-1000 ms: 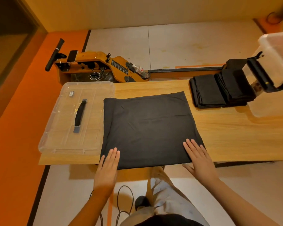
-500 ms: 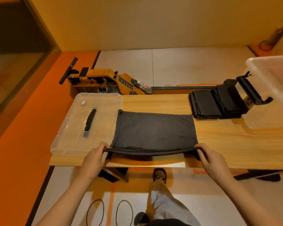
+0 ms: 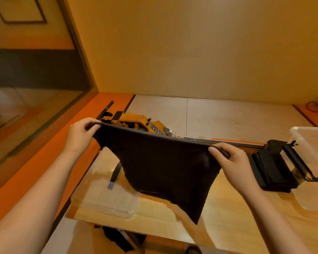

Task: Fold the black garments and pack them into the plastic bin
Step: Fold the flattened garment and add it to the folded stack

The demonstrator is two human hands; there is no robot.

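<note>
Roughly midway, I'd say: a stack of folded black garments sits right at the clear plastic bin. The left hand and right hand each pinch a top corner of another black cloth garment, which hangs over the light wooden table, not yet fully folded.

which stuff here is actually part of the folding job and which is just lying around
Job: black garment, gripped by left hand and right hand; folded black stack; plastic bin; clear lid.
Lying about: orange rowing machine behind the table; floor cable, far right.

L grip high, pinching | R grip lower, pinching | arms fwd
</note>
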